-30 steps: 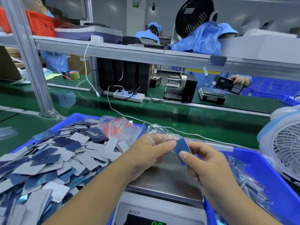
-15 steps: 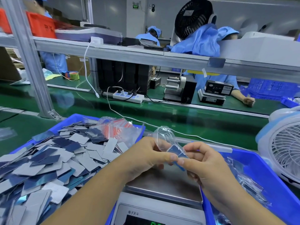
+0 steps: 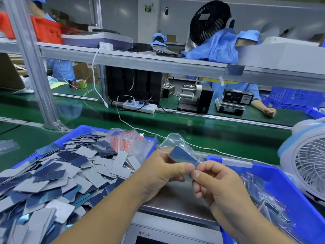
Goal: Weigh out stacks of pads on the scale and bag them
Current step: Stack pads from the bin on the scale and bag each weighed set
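Above scale [image 3: 175, 199]: pad stack [image 3: 182, 156] in bag [image 3: 173, 140], pinched btwn L hand [image 3: 163, 173] & R hand [image 3: 216, 184] fingers

The scale [image 3: 177, 199] has a dull silver pan and a white body. Left of the scale, a bright blue bin [image 3: 77, 133] holds loose pads [image 3: 52, 176] in pale grey, navy and shiny teal. Above the scale, a clear bag [image 3: 177, 141] shows a blue-grey stack of pads [image 3: 182, 156]. Right of the scale stands a second blue bin [image 3: 290, 196]. Behind the scale the table [image 3: 211, 134] is deep green.
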`<control>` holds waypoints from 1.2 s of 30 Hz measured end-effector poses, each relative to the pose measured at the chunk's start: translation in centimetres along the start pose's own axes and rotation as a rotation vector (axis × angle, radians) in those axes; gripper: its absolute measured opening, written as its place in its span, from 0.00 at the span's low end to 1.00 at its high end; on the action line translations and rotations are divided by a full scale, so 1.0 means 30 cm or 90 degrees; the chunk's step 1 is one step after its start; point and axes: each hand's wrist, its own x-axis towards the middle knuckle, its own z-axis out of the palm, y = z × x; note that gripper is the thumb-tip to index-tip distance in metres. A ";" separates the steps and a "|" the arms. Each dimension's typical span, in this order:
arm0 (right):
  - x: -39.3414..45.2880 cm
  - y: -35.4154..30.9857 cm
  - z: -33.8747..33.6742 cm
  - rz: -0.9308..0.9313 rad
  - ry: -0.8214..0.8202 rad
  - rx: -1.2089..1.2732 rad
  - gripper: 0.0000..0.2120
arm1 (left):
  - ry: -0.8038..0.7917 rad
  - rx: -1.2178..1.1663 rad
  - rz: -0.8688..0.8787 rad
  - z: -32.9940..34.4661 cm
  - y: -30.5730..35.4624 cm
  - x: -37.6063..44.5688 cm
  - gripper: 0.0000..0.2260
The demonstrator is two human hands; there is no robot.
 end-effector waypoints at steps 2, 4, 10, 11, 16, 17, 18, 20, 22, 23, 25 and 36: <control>-0.005 0.002 0.002 -0.002 -0.024 0.029 0.09 | -0.005 0.010 -0.003 0.005 -0.005 0.003 0.10; -0.008 0.000 -0.007 0.002 -0.055 0.029 0.09 | -0.006 0.026 -0.003 0.006 -0.007 0.005 0.11; 0.005 0.001 -0.039 0.024 -0.049 -0.037 0.08 | 0.007 0.086 0.023 0.008 -0.012 0.005 0.08; 0.009 0.002 -0.040 0.010 -0.026 -0.054 0.08 | -0.014 0.082 0.025 0.008 -0.009 0.003 0.07; 0.021 -0.010 -0.058 -0.154 0.083 -0.255 0.04 | -0.015 0.052 -0.024 -0.001 -0.003 0.000 0.13; 0.023 -0.010 -0.066 -0.199 0.089 -0.343 0.07 | -0.006 0.085 -0.016 -0.004 -0.007 0.003 0.12; 0.023 -0.010 -0.070 -0.244 0.087 -0.428 0.09 | -0.002 0.132 0.001 -0.003 -0.012 0.005 0.11; 0.021 -0.011 -0.066 -0.291 0.069 -0.550 0.09 | 0.016 0.191 0.040 0.005 -0.023 0.009 0.10; 0.021 -0.008 -0.068 -0.301 0.062 -0.581 0.09 | 0.052 0.165 0.068 0.006 -0.031 0.015 0.11; 0.022 -0.010 -0.071 -0.311 0.066 -0.580 0.08 | 0.059 0.141 0.080 0.003 -0.030 0.016 0.12; 0.024 -0.018 -0.075 -0.336 0.074 -0.589 0.05 | 0.044 0.119 0.091 -0.009 -0.025 0.017 0.13; 0.021 -0.007 -0.085 -0.310 0.059 -0.557 0.17 | 0.065 0.172 0.021 -0.029 -0.013 0.016 0.02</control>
